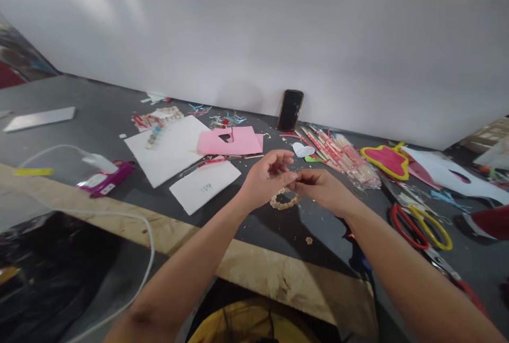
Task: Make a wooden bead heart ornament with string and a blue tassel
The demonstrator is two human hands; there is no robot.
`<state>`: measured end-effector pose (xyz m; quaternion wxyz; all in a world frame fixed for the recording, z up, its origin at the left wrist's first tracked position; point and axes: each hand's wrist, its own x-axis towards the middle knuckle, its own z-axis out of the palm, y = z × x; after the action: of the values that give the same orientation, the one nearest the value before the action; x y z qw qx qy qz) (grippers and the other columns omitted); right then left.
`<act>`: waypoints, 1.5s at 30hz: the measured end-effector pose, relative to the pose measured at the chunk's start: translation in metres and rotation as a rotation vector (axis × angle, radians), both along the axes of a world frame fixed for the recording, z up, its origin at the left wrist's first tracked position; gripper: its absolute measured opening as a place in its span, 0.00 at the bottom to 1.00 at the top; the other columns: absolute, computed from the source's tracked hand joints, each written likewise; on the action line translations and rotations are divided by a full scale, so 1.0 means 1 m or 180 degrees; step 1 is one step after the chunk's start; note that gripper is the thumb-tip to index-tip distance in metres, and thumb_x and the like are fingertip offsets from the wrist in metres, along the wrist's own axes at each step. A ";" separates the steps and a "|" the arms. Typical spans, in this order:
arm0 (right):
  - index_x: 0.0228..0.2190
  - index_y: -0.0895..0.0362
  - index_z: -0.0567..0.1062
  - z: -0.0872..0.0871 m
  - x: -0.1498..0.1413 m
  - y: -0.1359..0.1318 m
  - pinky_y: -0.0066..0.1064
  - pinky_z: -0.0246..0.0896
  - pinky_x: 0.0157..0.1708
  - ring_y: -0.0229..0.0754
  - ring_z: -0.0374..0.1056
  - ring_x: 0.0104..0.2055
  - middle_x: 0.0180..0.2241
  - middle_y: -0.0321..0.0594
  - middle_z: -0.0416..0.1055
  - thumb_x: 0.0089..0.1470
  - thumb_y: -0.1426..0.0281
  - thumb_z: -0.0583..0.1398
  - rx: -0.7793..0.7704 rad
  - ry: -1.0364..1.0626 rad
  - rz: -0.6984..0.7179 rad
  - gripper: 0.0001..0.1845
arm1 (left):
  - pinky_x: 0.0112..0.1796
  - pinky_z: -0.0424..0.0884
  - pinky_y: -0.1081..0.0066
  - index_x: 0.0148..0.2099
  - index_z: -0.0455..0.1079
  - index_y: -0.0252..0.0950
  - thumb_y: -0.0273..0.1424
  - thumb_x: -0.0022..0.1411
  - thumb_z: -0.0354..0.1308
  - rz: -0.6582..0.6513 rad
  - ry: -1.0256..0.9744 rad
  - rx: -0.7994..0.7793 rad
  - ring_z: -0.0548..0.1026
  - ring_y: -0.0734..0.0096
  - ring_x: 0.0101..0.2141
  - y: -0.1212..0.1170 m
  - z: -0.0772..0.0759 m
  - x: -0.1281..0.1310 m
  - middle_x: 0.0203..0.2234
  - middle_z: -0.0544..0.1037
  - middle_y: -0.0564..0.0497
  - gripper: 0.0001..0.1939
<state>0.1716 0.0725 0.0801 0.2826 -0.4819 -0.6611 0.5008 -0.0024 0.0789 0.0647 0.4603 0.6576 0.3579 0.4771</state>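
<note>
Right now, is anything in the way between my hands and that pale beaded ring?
Nothing visible stands between them. The pale beaded ring shows right beneath where your left hand and right hand meet; whether either grips it, I can't tell.

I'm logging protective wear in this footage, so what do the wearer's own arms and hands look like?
The left hand and right hand are ungloved. The left forearm and right forearm are bare, with no sleeves, watch or wristband visible. Rings are too small to tell.

Green 154 (206,188), handwritten, on white paper (195,195)
</note>
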 end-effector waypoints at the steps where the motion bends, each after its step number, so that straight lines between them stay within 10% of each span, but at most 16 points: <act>1: 0.28 0.58 0.75 0.002 0.001 -0.002 0.26 0.54 0.26 0.33 0.59 0.25 0.24 0.32 0.67 0.46 0.59 0.62 -0.0003 0.0049 -0.0119 0.14 | 0.42 0.69 0.70 0.53 0.62 0.38 0.31 0.54 0.61 -0.0050 -0.0048 -0.0068 0.73 0.69 0.43 -0.001 0.000 -0.001 0.47 0.72 0.45 0.24; 6: 0.32 0.57 0.74 0.006 0.003 -0.014 0.23 0.49 0.20 0.30 0.56 0.22 0.25 0.32 0.67 0.45 0.58 0.63 -0.0093 0.0370 -0.0688 0.16 | 0.44 0.68 0.68 0.57 0.55 0.36 0.28 0.45 0.67 -0.0517 0.0038 -0.0522 0.72 0.64 0.46 -0.008 -0.003 0.000 0.45 0.71 0.44 0.38; 14: 0.31 0.56 0.75 0.006 -0.001 -0.033 0.22 0.49 0.19 0.32 0.58 0.25 0.25 0.34 0.66 0.46 0.55 0.62 -0.0205 0.0630 -0.0979 0.17 | 0.34 0.68 0.73 0.55 0.57 0.38 0.23 0.50 0.60 -0.0074 -0.0003 -0.0599 0.73 0.73 0.33 -0.019 -0.005 0.014 0.34 0.71 0.52 0.30; 45: 0.23 0.57 0.69 0.015 0.001 -0.045 0.26 0.45 0.21 0.31 0.52 0.21 0.19 0.29 0.61 0.49 0.62 0.59 0.0079 -0.0074 -0.0490 0.11 | 0.30 0.65 0.75 0.63 0.47 0.38 0.25 0.51 0.59 -0.0614 0.0246 -0.0710 0.70 0.77 0.28 -0.045 0.010 0.002 0.29 0.72 0.55 0.40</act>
<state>0.1723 0.0274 0.0953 0.3186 -0.5336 -0.6314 0.4637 0.0000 0.0344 0.0750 0.5600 0.6517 0.3613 0.3622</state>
